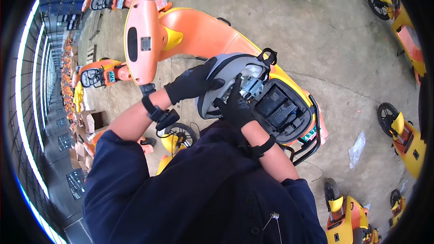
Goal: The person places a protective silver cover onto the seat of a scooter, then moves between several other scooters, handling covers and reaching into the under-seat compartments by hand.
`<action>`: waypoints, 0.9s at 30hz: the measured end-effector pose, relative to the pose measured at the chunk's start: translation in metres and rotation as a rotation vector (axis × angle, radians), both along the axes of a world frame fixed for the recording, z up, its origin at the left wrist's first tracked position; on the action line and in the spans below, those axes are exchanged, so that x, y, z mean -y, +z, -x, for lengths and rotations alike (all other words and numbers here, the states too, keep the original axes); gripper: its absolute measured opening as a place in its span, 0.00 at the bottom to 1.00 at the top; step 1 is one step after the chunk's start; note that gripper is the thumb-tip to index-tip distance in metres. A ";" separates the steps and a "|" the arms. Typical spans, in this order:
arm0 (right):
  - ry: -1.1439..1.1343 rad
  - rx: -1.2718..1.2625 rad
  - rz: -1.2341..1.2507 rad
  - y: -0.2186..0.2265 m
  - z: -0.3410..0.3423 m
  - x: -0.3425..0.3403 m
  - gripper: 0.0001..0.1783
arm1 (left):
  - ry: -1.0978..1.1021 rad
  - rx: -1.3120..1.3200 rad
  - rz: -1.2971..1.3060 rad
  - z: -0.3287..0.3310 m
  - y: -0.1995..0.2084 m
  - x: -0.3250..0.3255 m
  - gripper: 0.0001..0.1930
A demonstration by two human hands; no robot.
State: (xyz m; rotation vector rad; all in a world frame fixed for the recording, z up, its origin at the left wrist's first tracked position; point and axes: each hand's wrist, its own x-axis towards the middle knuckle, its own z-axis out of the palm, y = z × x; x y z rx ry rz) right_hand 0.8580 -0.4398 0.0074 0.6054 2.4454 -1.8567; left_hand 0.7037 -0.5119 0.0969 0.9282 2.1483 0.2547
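My gloved left hand (192,83) is closed on the side of a grey, rounded shell (230,62) with a black band, tipped up over the scooter. Whether the shell is a seat or a helmet I cannot tell. Whitish material (254,70) and a silver metal part (251,87) show in its hollow. Over that hollow lies my gloved right hand (237,106), its index finger and thumb stretched apart; its other fingers are mostly hidden. Beside it, an uncovered black compartment (294,132) holds a dark block-shaped unit (276,101).
The orange and yellow scooter (203,29) stands across in front of me, its handlebar end at the left. A black rear rack bar (318,126) curves at its right. Other scooters (346,217) stand around. Clear plastic (357,150) lies on the concrete floor; cardboard boxes (93,121) sit at the left.
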 end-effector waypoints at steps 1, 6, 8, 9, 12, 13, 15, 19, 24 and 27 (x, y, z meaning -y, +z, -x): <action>-0.067 -0.072 -0.082 -0.001 0.002 0.003 0.54 | -0.014 0.011 0.003 0.003 -0.005 0.002 0.36; -0.049 0.129 0.010 0.006 0.010 0.006 0.53 | 0.040 0.068 -0.075 0.009 -0.009 0.000 0.32; -0.085 0.141 -0.015 0.007 0.013 0.007 0.53 | 0.059 0.176 -0.052 0.009 -0.002 -0.003 0.30; -0.064 0.193 0.028 0.009 0.014 0.007 0.53 | 0.014 0.121 -0.103 0.012 -0.011 0.004 0.27; -0.053 0.292 0.058 0.011 0.016 0.005 0.52 | -0.221 -0.039 -0.234 0.013 -0.010 0.003 0.26; -0.117 0.155 -0.058 -0.004 0.013 0.009 0.52 | -0.378 -0.136 -0.277 0.014 -0.005 -0.003 0.25; -0.173 0.030 -0.171 0.002 0.013 0.012 0.52 | -0.404 -0.176 -0.109 0.008 0.012 -0.016 0.25; -0.111 0.249 -0.105 0.016 0.017 0.008 0.53 | -0.539 -0.297 0.160 0.015 0.008 -0.035 0.18; -0.044 0.301 -0.053 0.005 0.019 0.009 0.53 | -0.650 -0.315 0.428 0.007 0.027 -0.067 0.08; -0.009 0.293 0.000 0.011 0.016 0.004 0.52 | -0.377 -0.383 0.307 0.001 0.022 -0.050 0.09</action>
